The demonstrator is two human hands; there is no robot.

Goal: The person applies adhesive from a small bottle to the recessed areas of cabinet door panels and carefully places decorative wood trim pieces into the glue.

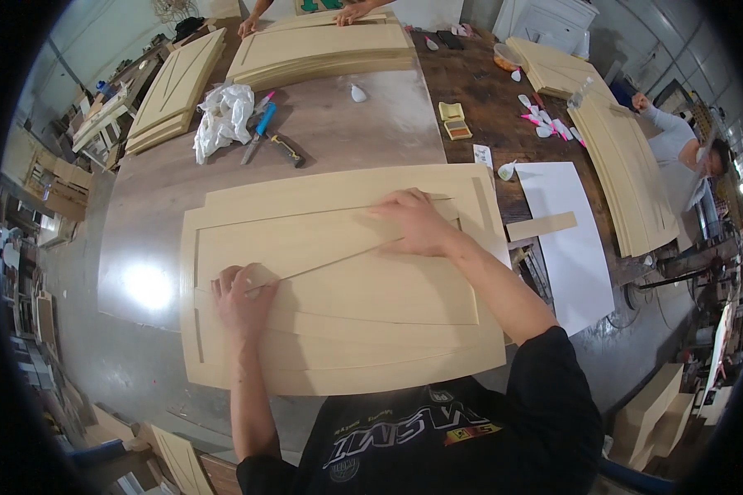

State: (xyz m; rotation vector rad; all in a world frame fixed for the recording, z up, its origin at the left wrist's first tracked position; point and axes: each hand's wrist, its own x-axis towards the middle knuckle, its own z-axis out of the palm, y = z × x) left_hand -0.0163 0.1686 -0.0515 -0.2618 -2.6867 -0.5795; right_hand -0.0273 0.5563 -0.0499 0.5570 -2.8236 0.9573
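Note:
A pale wooden panel (pixel 371 297) lies on the table right in front of me, with a raised border and thin flat pieces inside it. A narrow dark edge runs slantwise across it between my hands. At the lower end of that edge my left hand (pixel 246 304) has its fingers bent, with thumb and fingertips closed on a thin wooden piece. Over the upper right end my right hand (pixel 417 223) lies palm down, its fingers stretched over the surface. Part of the slanted edge is hidden under both hands.
Beyond the panel lie a hammer (pixel 287 151), a blue-handled knife (pixel 260 132) and crumpled white plastic (pixel 224 117). Glue bottles (pixel 545 124), a white sheet (pixel 565 235) and a wood strip (pixel 541 225) are on the right. Another person's hands (pixel 355 12) touch stacked panels (pixel 322 54).

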